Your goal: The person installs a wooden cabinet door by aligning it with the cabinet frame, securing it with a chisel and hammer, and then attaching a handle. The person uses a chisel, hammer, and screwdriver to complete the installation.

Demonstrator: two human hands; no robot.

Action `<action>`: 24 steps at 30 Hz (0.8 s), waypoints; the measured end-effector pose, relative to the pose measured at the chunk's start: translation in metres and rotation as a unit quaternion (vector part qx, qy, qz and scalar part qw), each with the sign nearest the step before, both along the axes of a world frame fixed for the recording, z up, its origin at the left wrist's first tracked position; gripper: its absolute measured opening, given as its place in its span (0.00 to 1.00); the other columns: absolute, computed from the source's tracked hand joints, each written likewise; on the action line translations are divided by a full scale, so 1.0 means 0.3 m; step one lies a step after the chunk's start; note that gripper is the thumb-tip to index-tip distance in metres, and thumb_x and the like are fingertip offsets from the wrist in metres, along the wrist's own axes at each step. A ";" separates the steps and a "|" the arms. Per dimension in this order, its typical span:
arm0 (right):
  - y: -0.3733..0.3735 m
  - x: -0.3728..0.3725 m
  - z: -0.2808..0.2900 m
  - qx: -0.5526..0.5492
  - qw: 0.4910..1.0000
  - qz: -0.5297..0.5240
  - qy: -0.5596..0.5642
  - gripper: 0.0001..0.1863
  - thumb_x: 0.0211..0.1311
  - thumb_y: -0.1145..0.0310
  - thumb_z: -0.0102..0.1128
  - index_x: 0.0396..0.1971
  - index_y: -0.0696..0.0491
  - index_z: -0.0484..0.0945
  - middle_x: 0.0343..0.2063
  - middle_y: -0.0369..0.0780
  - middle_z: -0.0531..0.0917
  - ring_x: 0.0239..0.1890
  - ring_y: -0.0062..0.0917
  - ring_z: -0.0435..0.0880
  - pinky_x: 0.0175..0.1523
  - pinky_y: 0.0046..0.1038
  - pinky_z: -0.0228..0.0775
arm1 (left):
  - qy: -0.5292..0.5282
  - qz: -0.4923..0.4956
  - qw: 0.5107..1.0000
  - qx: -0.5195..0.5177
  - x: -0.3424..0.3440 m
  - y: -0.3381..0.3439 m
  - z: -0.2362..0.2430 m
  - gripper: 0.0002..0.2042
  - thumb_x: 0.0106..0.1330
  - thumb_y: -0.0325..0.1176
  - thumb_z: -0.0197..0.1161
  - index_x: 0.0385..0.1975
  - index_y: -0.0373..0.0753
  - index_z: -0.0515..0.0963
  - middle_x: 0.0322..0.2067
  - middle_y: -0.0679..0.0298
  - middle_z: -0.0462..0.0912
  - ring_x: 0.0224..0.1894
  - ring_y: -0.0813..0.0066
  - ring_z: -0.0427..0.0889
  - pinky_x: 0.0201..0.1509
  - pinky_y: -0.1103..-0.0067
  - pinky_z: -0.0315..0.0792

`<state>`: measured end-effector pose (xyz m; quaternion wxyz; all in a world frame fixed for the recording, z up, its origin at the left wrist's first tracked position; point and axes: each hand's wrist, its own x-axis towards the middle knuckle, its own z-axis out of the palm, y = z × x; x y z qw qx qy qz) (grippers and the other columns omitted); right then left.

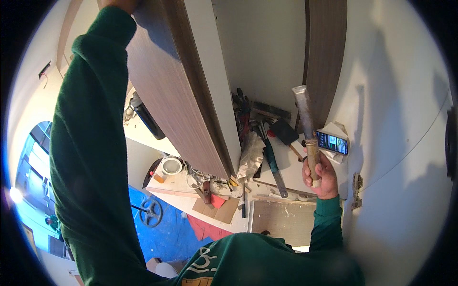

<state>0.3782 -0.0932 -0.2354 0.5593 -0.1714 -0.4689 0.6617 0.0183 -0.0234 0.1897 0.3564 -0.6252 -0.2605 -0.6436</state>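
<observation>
My left arm in a green sleeve reaches up to the top edge, where my left hand [119, 5] meets the tall wood-grain cabinet panel [176, 105]; its fingers are out of frame. My right hand [320, 178] is closed round the wooden handle of a chisel [306, 117], held upright with its broad metal blade pointing up, in front of the white back wall and darker wood upright [322, 47]. Just behind it lies a lit phone [332, 143] on a white block.
Tools lie heaped on the shelf, including a black mallet [284, 130], a long steel bar [276, 178] and a crumpled bag [250, 157]. A cluttered board [155, 186] holds a round white fitting [171, 166]. Blue sheeting [167, 233] covers the floor. A hinge [357, 190] is on the right panel.
</observation>
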 end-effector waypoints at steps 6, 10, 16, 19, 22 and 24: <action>0.013 -0.032 0.016 0.020 0.992 0.097 0.075 0.40 0.63 0.49 0.71 0.67 0.57 0.68 0.25 0.39 0.76 0.17 0.22 0.75 0.19 0.23 0.66 | -0.015 -0.019 1.000 -0.010 -0.010 -0.028 0.018 0.28 0.66 0.36 0.66 0.65 0.37 0.69 0.60 0.48 0.75 0.63 0.54 0.74 0.68 0.63 0.68; 0.009 -0.035 0.026 0.046 0.990 0.110 0.072 0.39 0.62 0.50 0.71 0.66 0.58 0.70 0.24 0.40 0.77 0.17 0.24 0.76 0.20 0.24 0.68 | -0.022 0.012 1.000 -0.016 0.000 -0.057 0.014 0.28 0.65 0.35 0.66 0.66 0.38 0.69 0.60 0.48 0.75 0.63 0.53 0.74 0.68 0.63 0.68; 0.001 -0.024 0.003 0.052 0.989 0.120 0.074 0.39 0.56 0.51 0.77 0.62 0.58 0.74 0.24 0.42 0.79 0.19 0.25 0.78 0.21 0.25 0.69 | -0.042 0.041 0.998 -0.020 0.008 -0.066 0.007 0.34 0.65 0.38 0.65 0.71 0.39 0.63 0.69 0.48 0.65 0.70 0.50 0.65 0.74 0.60 0.61; -0.014 -0.030 0.011 0.053 0.989 0.122 0.067 0.40 0.53 0.49 0.79 0.61 0.58 0.75 0.25 0.42 0.80 0.19 0.25 0.78 0.22 0.25 0.70 | -0.056 0.132 0.990 0.004 -0.001 -0.058 -0.004 0.37 0.67 0.42 0.63 0.75 0.42 0.58 0.75 0.48 0.54 0.77 0.48 0.53 0.78 0.56 0.53; -0.025 -0.028 0.006 0.062 0.989 0.121 0.063 0.42 0.52 0.48 0.79 0.61 0.58 0.75 0.25 0.43 0.81 0.20 0.25 0.79 0.23 0.25 0.71 | -0.064 0.178 0.981 -0.034 0.023 -0.073 -0.032 0.37 0.70 0.44 0.60 0.77 0.43 0.54 0.77 0.48 0.47 0.79 0.47 0.44 0.80 0.52 0.46; -0.041 -0.043 0.016 0.055 0.989 0.126 0.057 0.43 0.51 0.46 0.79 0.60 0.59 0.74 0.26 0.43 0.81 0.21 0.25 0.79 0.24 0.25 0.71 | -0.047 0.204 0.977 -0.045 -0.026 -0.066 -0.097 0.37 0.72 0.45 0.58 0.77 0.43 0.51 0.78 0.49 0.44 0.80 0.48 0.41 0.81 0.51 0.43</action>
